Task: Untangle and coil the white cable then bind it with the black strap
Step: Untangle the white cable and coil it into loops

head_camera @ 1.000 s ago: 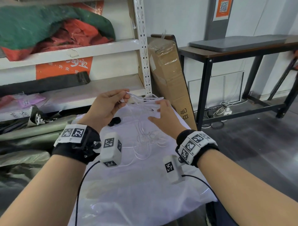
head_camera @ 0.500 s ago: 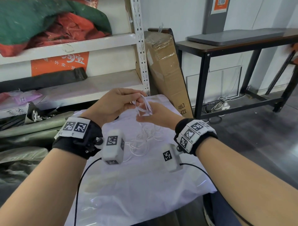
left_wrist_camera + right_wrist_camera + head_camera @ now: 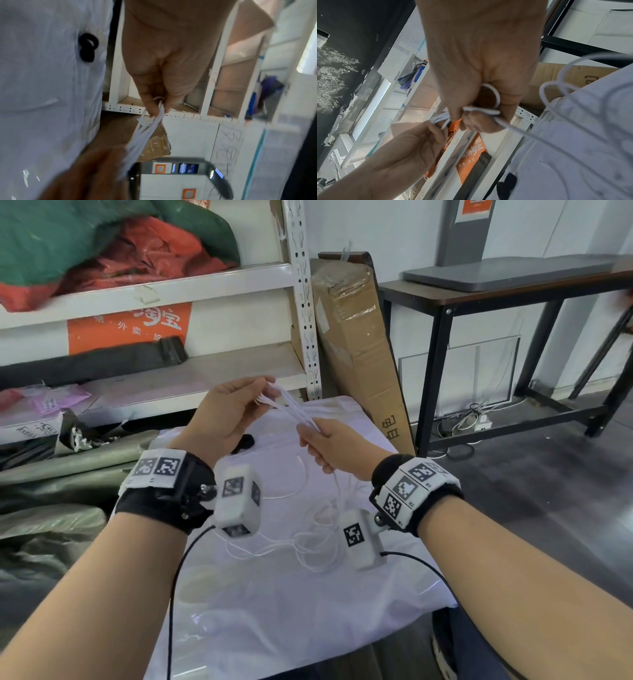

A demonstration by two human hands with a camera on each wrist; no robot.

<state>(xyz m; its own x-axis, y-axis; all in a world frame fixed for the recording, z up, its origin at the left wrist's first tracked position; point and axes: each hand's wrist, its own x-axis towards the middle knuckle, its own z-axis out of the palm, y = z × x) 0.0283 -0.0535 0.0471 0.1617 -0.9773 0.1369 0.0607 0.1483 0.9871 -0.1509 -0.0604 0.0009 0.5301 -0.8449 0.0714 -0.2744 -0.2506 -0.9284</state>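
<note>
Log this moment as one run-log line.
left hand: pinches white cable | right hand: grips white cable | black strap: on white sheet, untouched

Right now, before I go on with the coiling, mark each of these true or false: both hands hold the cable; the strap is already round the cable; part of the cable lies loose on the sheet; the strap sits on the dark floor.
1. Both hands hold the white cable. True: the left hand pinches several strands, the right hand grips them lower down.
2. The black strap is already round the cable. False: it lies apart on the white sheet.
3. Part of the cable lies loose on the sheet. True.
4. The strap sits on the dark floor. False: it is on the sheet.
</note>
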